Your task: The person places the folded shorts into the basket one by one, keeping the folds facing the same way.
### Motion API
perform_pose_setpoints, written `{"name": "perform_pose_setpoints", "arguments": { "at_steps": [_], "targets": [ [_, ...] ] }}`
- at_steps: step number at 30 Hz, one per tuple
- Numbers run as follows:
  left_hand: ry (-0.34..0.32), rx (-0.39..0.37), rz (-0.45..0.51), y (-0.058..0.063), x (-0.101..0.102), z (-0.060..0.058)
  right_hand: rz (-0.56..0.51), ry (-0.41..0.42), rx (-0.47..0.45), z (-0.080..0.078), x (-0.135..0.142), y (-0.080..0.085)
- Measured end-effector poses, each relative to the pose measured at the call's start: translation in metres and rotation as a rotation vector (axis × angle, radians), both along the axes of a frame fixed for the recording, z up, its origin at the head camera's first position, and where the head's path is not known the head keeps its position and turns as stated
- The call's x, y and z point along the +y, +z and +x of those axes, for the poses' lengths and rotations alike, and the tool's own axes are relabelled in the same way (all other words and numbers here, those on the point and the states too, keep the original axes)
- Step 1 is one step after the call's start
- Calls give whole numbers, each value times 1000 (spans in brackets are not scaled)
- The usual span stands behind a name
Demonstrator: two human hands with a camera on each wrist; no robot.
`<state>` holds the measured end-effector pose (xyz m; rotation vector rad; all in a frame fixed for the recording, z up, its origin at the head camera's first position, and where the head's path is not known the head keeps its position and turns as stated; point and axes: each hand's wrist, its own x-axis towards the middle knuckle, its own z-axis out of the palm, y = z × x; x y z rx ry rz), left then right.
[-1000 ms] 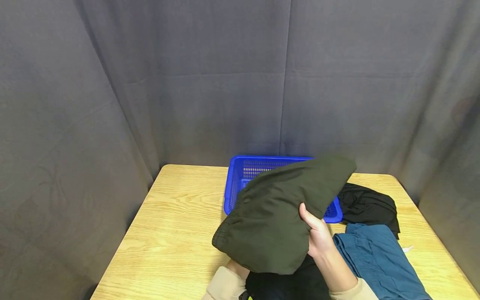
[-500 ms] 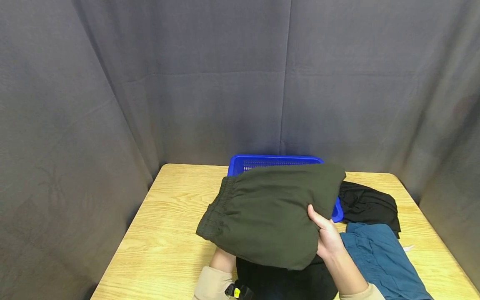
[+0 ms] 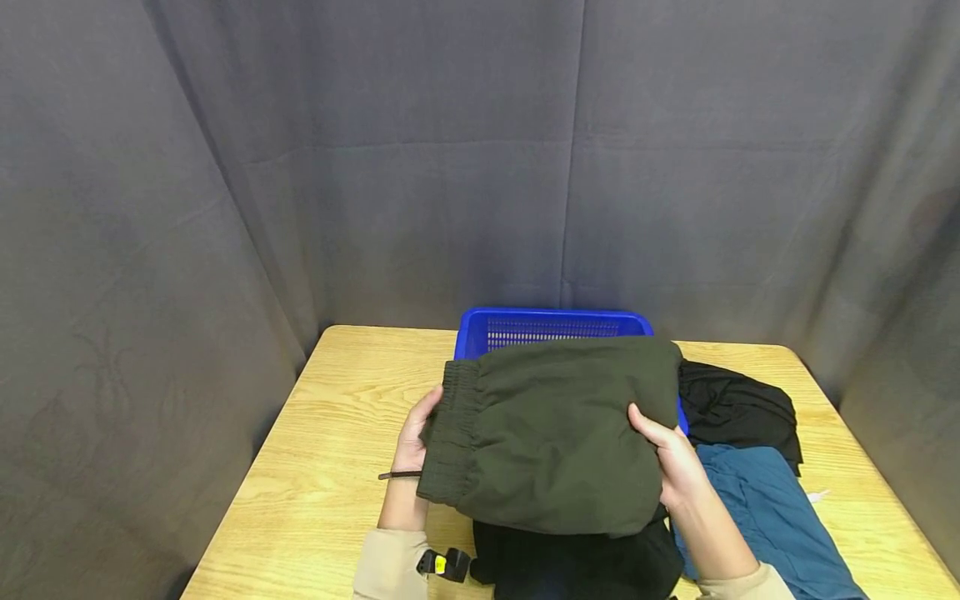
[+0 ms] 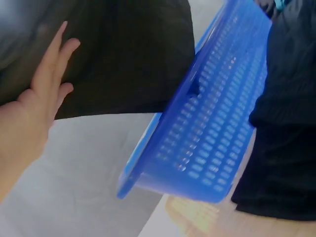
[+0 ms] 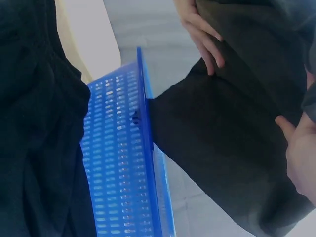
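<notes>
Folded dark green pants (image 3: 562,442), with a gathered elastic waistband, are held up flat over the front of the table. My left hand (image 3: 411,433) holds the waistband end, thumb at the edge. Its fingers (image 4: 49,69) lie nearly straight along the underside in the left wrist view. A dark drawstring (image 3: 400,475) sticks out across that hand. At the other end my right hand (image 3: 671,458) grips the pants, thumb on top and fingers hidden underneath. Below them lies a black garment (image 3: 577,567), partly covered in the head view.
Behind the pants stands a blue plastic basket (image 3: 555,315) with perforated walls. To the right, a black garment (image 3: 738,408) lies beside it, with a folded teal-blue garment (image 3: 772,517) in front. Grey curtains (image 3: 450,167) surround the wooden table (image 3: 322,467).
The pants have turned from a slant to nearly level and spread flatter. My left hand has come out from beneath them to the waistband edge; my right hand keeps its grip, slightly further right.
</notes>
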<state>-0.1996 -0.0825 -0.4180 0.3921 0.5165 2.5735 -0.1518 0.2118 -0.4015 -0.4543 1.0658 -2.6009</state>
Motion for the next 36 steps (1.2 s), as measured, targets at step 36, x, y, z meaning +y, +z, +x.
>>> {"name": "perform_pose_setpoints", "arguments": {
  "at_steps": [36],
  "targets": [
    [-129, 273, -855, 12, 0, -95, 284, -176, -128, -47, 38, 0]
  ]
}}
